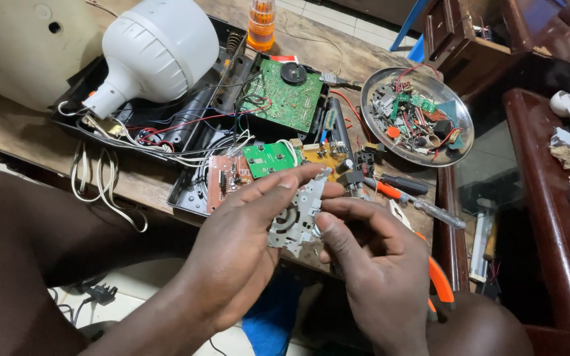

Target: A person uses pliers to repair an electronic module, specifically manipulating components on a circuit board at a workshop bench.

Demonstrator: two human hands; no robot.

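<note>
Held part: a small pale-grey metal mechanism plate (296, 216), stamped and perforated, with a round opening and bent tabs; it is raised above the near edge of the bench (146, 181), in front of the opened black casing (192, 125).
Left hand (245, 231): grasping the plate; fingers wrap behind it, the thumb lies along its upper edge.
Right hand (357, 244): pinching the plate's right edge between thumb and forefinger; the other fingers are curled under.
Handling, judged: light and stiff; thin sheet with sharp stamped edges and small tabs likely to bend; bare metal may slip under fingertip pressure.
Where to take hold, judged: by the outer edges, on flat margins, clear of the round opening and the projecting tabs.
Casing contents: a green circuit board (288, 99), a smaller green board (270, 158), a brown board (225, 177), red, white and black wires.
Far edge of bench: a large white lamp bulb (156, 53) lying across the casing; an orange bottle (260, 25).
Right edge of bench: a round metal dish (460, 148) of loose components; screwdrivers (404, 188); orange-handled pliers (440, 280) near the corner.
</note>
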